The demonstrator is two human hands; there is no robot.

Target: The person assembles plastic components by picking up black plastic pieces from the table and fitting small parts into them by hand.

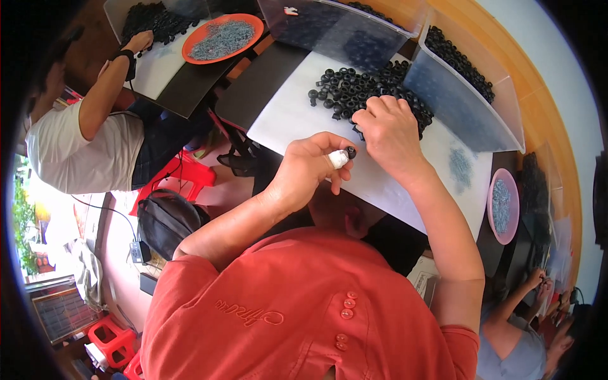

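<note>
My left hand (307, 168) is closed over the front part of the white board (278, 120). Between its thumb, which has a white wrapping (339, 158), and its fingers it pinches a small black round part (351, 152) with a hollow end. My right hand (389, 130) is at the near edge of a heap of black ring-shaped parts (348, 85), its fingers bent down. A dark piece shows under its fingertips; the fingers hide most of it.
Clear plastic bins (465, 95) of black parts line the far side. Small silvery pieces (461, 168) lie on the board's right, beside a pink bowl (504, 206) of them. One person sits at the left near an orange tray (223, 39); others work at the lower right.
</note>
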